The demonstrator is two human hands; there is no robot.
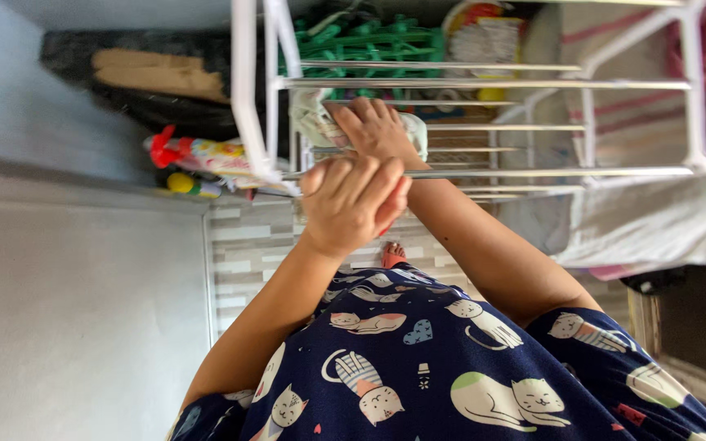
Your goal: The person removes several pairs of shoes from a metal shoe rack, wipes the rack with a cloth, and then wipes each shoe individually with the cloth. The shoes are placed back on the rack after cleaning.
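A single head-worn camera looks steeply down, close above the white metal-railed drying rack (484, 83), past the wearer's chest.

A green plastic peg hanger (369, 45) sits at the top centre of the frame. At upper left lie a dark bag (136, 73) and a colourful bottle with a red cap (198, 153). A grey cloth (655, 224) hangs at right.
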